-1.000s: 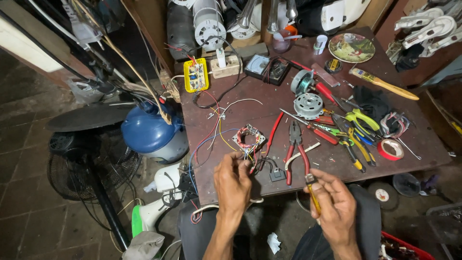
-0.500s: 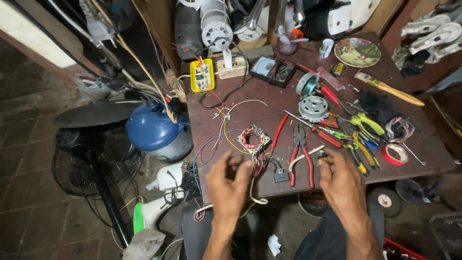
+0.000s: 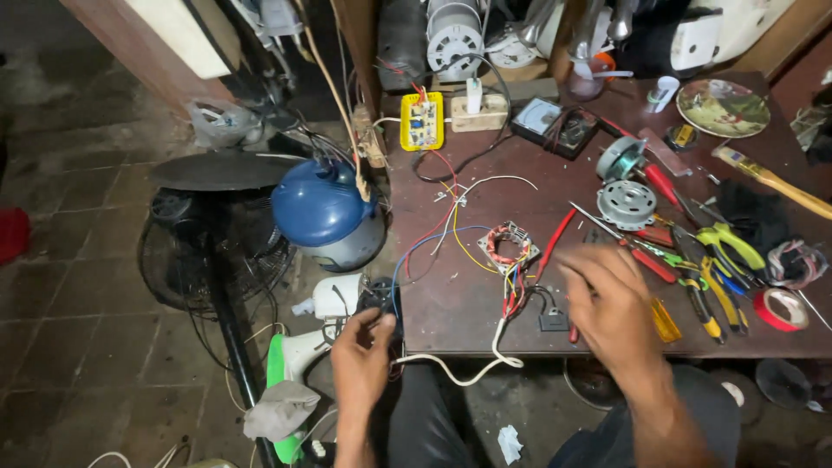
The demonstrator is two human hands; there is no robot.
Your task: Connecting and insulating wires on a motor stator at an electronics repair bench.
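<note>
My left hand (image 3: 364, 351) is low at the table's front left corner, fingers curled on a dark part (image 3: 381, 303) where the white cable (image 3: 459, 374) and the coloured wires (image 3: 433, 238) run. A blurred right hand (image 3: 609, 303) hovers with spread fingers over the table front and holds nothing. It is just right of a square motor stator (image 3: 507, 245) with copper windings, and of a small black part (image 3: 553, 321). Red-handled pliers (image 3: 646, 260) and a yellow-handled screwdriver (image 3: 666, 321) lie by that hand.
On the brown table (image 3: 451, 303) are a yellow circuit box (image 3: 422, 121), a meter (image 3: 552, 124), two round motor parts (image 3: 626, 201), several hand tools (image 3: 719, 260), red tape (image 3: 780, 308) and a plate (image 3: 722, 107). On the floor at left stand a blue dome-shaped appliance (image 3: 321, 208) and a fan (image 3: 217, 251).
My left hand has dropped left off the table to its corner. My right hand has moved up over the table front, and the view has shifted.
</note>
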